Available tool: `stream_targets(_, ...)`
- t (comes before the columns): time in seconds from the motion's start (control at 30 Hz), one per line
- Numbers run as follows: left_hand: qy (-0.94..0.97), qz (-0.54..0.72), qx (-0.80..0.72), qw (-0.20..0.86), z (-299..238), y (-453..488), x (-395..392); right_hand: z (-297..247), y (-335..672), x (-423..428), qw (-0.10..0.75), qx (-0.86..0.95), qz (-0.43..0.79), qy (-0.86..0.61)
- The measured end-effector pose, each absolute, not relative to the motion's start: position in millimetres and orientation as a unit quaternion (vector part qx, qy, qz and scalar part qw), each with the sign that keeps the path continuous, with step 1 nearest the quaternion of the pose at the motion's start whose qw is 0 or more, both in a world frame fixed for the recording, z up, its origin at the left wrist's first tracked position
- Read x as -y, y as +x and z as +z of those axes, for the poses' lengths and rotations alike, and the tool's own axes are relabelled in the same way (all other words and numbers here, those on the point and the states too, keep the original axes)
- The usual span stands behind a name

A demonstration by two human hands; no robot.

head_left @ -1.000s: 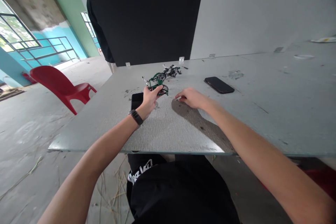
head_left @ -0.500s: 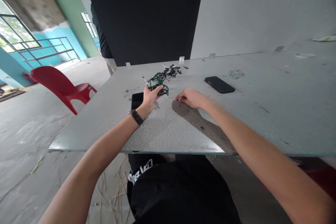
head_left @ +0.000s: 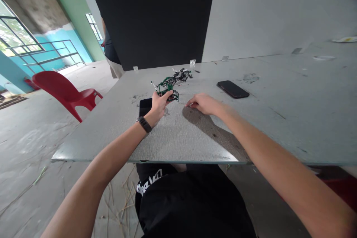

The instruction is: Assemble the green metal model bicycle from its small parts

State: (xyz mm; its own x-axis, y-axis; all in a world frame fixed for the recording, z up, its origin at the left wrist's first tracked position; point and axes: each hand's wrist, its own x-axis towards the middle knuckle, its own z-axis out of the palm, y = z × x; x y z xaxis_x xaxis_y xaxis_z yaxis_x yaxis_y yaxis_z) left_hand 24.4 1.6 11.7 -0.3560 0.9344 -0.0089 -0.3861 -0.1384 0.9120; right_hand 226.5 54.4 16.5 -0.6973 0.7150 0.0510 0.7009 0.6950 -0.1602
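We note L hand w/ fingers closed round the green model bicycle, thumb and forefinger on its near wheel/frame; the model sits upright on the table, near the far edge, left of centre. A dark wristband is on that wrist. R hand lies palm-down just right of the model, fingertips pinched low on the tabletop. There may be a small part under them, but it's too small to tell, so we can't say if it holds anything.

Change vs. the prev. two frames: approx. none at the hands. Both hands, the green model and the black model bicycle behind it sit in the same spots; view only drifts slightly. The person standing beyond the far left corner, behind the black board, has shifted a little rightwards. Our judgement: work is paused in a hold-and-steady phase, L hand bracing the model while R hand deals w/ something tiny beside it.

Other items: dark phone lying flat, well right of the hands; second dark flat device partly under L hand near the left edge; red chair on the floor off the left side.
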Motion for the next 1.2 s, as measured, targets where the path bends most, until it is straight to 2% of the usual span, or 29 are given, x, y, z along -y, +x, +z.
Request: stream_targets(1.2,0.309,0.687,-0.456,0.475,9.3,23.0,-3.8,25.4,224.3,-44.6,0.038,0.916,0.095,-0.388)
